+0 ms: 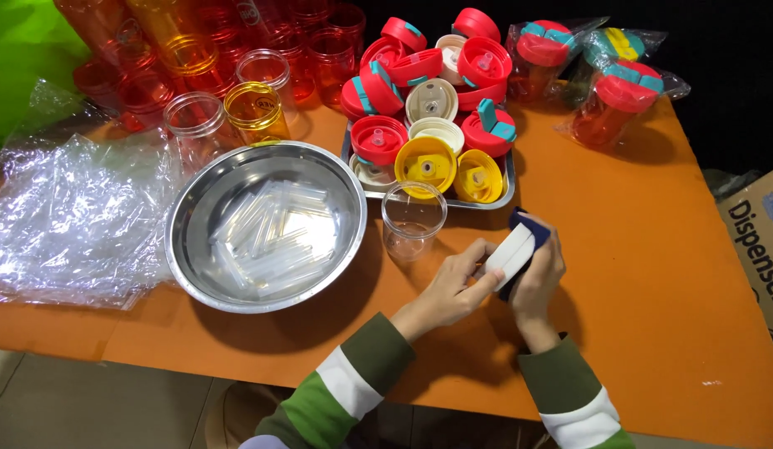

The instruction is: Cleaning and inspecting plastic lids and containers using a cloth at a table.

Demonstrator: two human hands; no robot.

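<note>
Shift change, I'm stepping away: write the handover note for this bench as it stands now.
Left hand and right hand together hold a white and navy lid above the orange table.
An empty clear cup stands just ahead.
Steel bowl holds clear tubes; tray holds loose lids.
Done: three bagged bottles at far right.
Left: many cups without lids at far left.

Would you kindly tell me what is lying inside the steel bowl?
The steel bowl holds a loose heap of short clear plastic tubes, lying across its bottom. How many are stacked underneath cannot be seen, since the top ones cover them.
</note>
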